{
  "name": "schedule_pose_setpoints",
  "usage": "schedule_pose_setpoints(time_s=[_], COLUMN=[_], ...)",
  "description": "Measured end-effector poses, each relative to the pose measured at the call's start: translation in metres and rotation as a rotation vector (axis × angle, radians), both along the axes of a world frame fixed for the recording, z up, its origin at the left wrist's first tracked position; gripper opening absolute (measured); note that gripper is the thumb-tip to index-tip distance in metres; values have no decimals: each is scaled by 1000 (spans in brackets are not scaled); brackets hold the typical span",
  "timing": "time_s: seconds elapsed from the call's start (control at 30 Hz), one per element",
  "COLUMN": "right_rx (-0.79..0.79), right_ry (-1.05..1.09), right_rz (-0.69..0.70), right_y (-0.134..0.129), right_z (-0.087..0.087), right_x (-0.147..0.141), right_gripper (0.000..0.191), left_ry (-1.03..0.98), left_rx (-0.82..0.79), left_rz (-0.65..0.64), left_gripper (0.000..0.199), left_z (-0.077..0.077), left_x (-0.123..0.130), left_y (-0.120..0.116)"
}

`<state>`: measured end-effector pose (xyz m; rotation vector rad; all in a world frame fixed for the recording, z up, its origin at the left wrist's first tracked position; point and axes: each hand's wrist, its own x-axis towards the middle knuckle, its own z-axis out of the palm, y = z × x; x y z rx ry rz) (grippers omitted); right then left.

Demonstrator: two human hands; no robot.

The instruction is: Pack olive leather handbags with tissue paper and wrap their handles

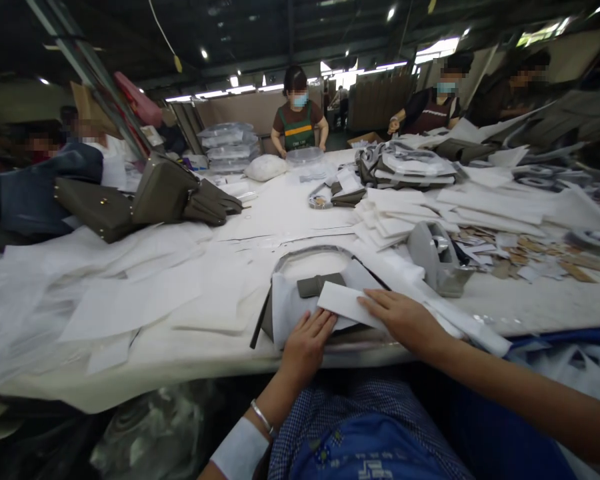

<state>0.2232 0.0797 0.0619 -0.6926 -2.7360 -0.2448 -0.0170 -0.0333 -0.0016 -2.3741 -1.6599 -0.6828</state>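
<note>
In front of me on the table lies a dark grey-green handbag point(266, 317), partly covered with white wrapping sheet point(286, 303). Its wrapped handle point(310, 251) arches toward the far side, and a dark flap tab point(321, 285) shows on top. A folded white foam sheet point(344, 301) rests at an angle over the bag. My left hand point(310, 340) lies flat, fingers stretched out at the near edge of this sheet. My right hand point(400, 319) grips the right end of the same sheet; its thumb is hidden.
White sheets point(135, 300) spread over the left, below dark handbags point(165, 193). To the right stand a grey tape dispenser point(437, 257), stacked foam sheets point(495, 207) and paper scraps point(535, 253). Across the table a co-worker point(300, 120) stands by a clear-wrapped item point(305, 157).
</note>
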Motion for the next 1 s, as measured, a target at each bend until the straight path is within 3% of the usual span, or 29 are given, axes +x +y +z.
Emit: schedule_pose_setpoints(time_s=[0.13, 0.27, 0.33, 0.4, 0.53, 0.67, 0.73, 0.87, 1.0], right_rx=[-68, -193, -172, -111, -43, -61, -73, -64, -145], right_ry=[-50, -6, 17, -3, -127, -193, -192, -182, -205], right_rz=[58, 130, 190, 276, 395, 383, 354, 303, 351], right_y=[8, 22, 27, 29, 33, 33, 32, 30, 32], right_z=[3, 37, 54, 60, 31, -2, -4, 9, 10], right_x=[4, -3, -15, -31, -57, -63, -63, -66, -70], right_gripper=[53, 47, 48, 48, 48, 57, 62, 53, 54], left_ry=[-8, 7, 10, -5, -31, -39, -40, -42, -56], left_rx=[-12, -15, -17, -19, -41, -81, -84, -68, -50], left_rz=[5, 8, 3, 7, 53, 86, 85, 64, 54], left_gripper=[52, 52, 52, 52, 53, 41, 38, 38, 39], left_z=[3, 5, 5, 4, 4, 8, 9, 7, 4], left_x=[1, 1, 0, 0, 3, 5, 5, 5, 5], left_y=[0, 0, -1, -2, -4, -6, -6, -4, -2])
